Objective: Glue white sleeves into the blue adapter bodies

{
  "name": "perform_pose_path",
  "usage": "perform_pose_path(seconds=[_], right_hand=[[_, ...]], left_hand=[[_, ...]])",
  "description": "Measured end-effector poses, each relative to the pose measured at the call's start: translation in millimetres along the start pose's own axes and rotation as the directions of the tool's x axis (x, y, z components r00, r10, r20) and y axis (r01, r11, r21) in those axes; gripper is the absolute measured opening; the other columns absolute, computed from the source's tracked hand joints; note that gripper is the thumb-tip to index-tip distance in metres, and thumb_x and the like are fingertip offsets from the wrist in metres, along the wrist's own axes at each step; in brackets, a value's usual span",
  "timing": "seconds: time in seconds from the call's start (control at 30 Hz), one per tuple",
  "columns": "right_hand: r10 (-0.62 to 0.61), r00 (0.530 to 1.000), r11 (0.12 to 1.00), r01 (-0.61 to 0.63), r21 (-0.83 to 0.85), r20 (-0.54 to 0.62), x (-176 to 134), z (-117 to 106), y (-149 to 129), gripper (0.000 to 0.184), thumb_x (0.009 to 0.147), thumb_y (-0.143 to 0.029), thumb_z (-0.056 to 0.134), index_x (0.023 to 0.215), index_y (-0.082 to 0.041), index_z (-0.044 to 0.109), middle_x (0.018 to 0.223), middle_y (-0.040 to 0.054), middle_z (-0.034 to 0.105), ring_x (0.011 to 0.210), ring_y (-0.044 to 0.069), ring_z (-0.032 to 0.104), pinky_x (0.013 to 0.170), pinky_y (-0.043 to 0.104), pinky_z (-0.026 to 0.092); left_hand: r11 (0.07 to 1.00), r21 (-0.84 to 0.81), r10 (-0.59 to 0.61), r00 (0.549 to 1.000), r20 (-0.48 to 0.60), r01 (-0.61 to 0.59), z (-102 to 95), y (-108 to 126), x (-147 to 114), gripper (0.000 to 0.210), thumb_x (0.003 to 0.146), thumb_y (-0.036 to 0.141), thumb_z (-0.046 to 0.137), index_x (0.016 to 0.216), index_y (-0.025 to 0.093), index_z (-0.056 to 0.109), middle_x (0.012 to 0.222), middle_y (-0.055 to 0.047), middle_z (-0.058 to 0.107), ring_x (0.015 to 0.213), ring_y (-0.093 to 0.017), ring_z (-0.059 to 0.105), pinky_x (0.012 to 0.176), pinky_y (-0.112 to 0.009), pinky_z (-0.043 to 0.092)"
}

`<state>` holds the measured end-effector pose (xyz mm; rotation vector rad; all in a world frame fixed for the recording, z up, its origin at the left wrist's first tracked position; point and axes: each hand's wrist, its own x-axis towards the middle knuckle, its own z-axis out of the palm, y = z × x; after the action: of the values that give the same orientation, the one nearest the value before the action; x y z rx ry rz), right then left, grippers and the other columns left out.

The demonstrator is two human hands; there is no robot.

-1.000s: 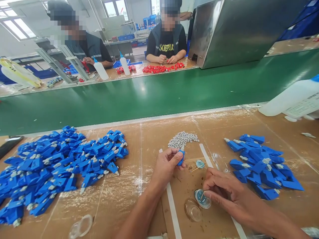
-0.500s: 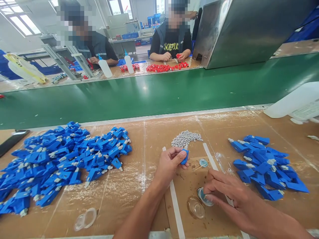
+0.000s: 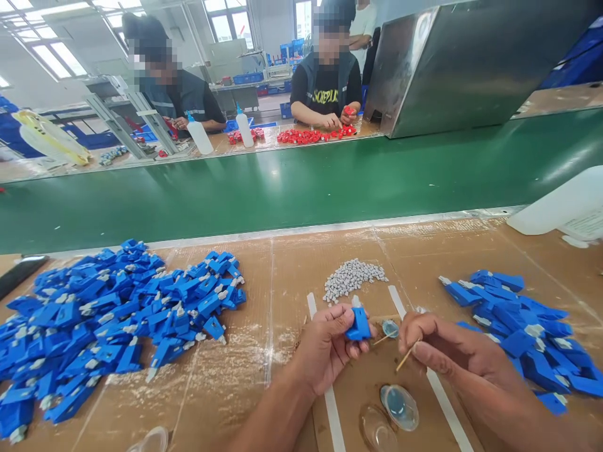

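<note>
My left hand (image 3: 325,345) is closed on a blue plastic part (image 3: 360,325) with a small grey piece at its top end. Pinched in my right hand (image 3: 452,351) is a thin wooden stick (image 3: 406,359), its tip pointing down and left. Below that stick sits a small clear cup (image 3: 399,407) holding bluish liquid. Beside it is another clear cup or lid (image 3: 378,428). Between my hands lies a small round bluish dish (image 3: 390,328), with another thin stick (image 3: 380,339) next to it. Beyond my left hand is a pile of small grey pieces (image 3: 353,278).
Blue parts with grey tips form a large pile (image 3: 117,320) on the left and a smaller pile (image 3: 527,326) on the right. A green conveyor belt (image 3: 264,194) runs across. Two people sit beyond it near red parts (image 3: 315,135). A white bottle (image 3: 565,204) lies at the right.
My right hand has risen from the cup of bluish liquid, and the stick in it now shows. My left hand has turned the blue part so more of it is visible. The view has shifted.
</note>
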<state>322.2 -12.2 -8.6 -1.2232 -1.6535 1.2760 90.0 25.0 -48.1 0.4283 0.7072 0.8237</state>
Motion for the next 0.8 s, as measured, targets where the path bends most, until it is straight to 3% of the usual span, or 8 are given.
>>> perform_pose_path(seconds=[0.13, 0.37, 0.8], right_hand=[[-0.118, 0.982, 0.992, 0.111, -0.054, -0.145, 26, 4, -14, 0.032, 0.113, -0.051, 0.063, 0.094, -0.029, 0.075, 0.083, 0.0002, 0.072, 0.075, 0.02, 0.07, 0.069, 0.027, 0.059], [-0.275, 0.942, 0.954, 0.242, -0.18, -0.193, 48, 16, -14, 0.023, 0.116, -0.046, 0.061, 0.102, -0.033, 0.074, 0.093, 0.0001, 0.08, 0.081, 0.021, 0.077, 0.073, 0.03, 0.063], [-0.197, 0.967, 0.979, 0.187, -0.074, -0.161, 49, 26, -6, 0.027, 0.117, -0.045, 0.061, 0.099, -0.03, 0.074, 0.083, 0.0002, 0.075, 0.072, 0.02, 0.073, 0.071, 0.032, 0.061]], left_hand=[[0.997, -0.066, -0.028, 0.999, 0.032, 0.03, -3.6, -5, 4, 0.053, 0.078, 0.053, 0.099, 0.096, 0.011, 0.072, 0.085, -0.009, 0.078, 0.058, -0.008, 0.067, 0.048, -0.012, 0.046], [0.992, -0.115, -0.036, 0.997, 0.075, 0.045, -7.4, -12, 8, 0.045, 0.086, 0.05, 0.094, 0.093, 0.011, 0.072, 0.079, -0.009, 0.076, 0.054, -0.009, 0.068, 0.045, -0.013, 0.045], [0.99, -0.128, -0.047, 0.995, 0.09, 0.058, -4.7, -11, 4, 0.04, 0.092, 0.048, 0.088, 0.095, 0.011, 0.073, 0.082, -0.011, 0.078, 0.055, -0.009, 0.067, 0.046, -0.014, 0.043]])
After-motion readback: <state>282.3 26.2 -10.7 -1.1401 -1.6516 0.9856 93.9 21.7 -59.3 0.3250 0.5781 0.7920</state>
